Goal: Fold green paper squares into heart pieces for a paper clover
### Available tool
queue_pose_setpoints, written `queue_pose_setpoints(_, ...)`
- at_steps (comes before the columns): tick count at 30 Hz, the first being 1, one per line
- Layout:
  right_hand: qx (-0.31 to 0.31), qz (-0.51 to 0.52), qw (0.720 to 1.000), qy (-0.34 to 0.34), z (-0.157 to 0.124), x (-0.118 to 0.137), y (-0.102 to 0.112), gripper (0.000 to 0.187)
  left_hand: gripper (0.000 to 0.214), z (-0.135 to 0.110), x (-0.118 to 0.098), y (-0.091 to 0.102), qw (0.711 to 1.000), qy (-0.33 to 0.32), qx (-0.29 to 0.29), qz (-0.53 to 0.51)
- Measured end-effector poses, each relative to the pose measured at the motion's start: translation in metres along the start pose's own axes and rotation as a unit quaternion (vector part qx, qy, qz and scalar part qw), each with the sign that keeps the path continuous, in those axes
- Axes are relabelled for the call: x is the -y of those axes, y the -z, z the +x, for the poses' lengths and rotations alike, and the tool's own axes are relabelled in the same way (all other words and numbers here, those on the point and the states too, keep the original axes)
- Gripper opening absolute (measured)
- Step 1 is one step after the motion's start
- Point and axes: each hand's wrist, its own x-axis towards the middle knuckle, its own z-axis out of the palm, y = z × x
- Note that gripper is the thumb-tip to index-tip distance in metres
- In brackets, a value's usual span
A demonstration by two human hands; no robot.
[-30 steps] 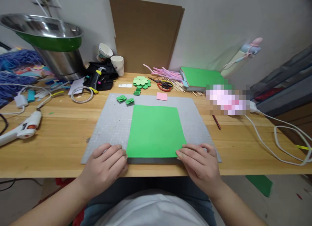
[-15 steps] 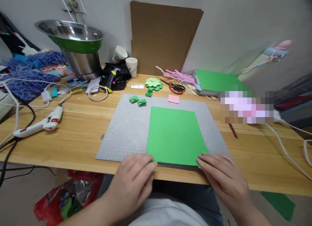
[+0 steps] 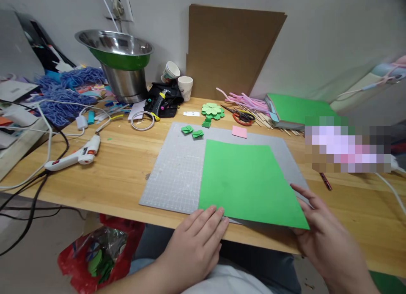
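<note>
A green sheet of paper (image 3: 244, 179) lies over the right part of the grey cutting mat (image 3: 177, 175). Its near right corner is raised off the mat. My left hand (image 3: 201, 239) rests with fairly straight fingers on the sheet's near left edge. At the raised right side, my right hand (image 3: 326, 230) holds the sheet; its thumb is partly hidden beneath the paper. Two small folded green paper pieces (image 3: 192, 132) and a pink paper square (image 3: 239, 132) lie near the mat's far edge.
Beyond the mat are a pale green paper flower (image 3: 212, 111), scissors (image 3: 242, 116) and pink fuzzy stems (image 3: 247, 100). A glue gun (image 3: 76, 155) with cords lies left. A metal bowl (image 3: 117, 46) stands at the back. A red bag (image 3: 133, 243) is below the table.
My right hand has shifted right and lifted the sheet's near right corner. My left hand still touches the near left edge. The whole view has swung slightly left.
</note>
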Motion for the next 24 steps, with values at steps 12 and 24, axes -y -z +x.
queue_pose_setpoints(12, -0.055, 0.001, 0.981, -0.187, -0.015, -0.002, -0.008, 0.061, 0.05, -0.029, 0.008, -0.002, 0.998, 0.008, -0.036, 0.049)
queue_pose_setpoints(24, 0.137, 0.04, 0.979, -0.146, -0.018, 0.008, -0.112, 0.049, 0.051, -0.074, 0.044, 0.019, 0.972, 0.216, -0.095, -0.004)
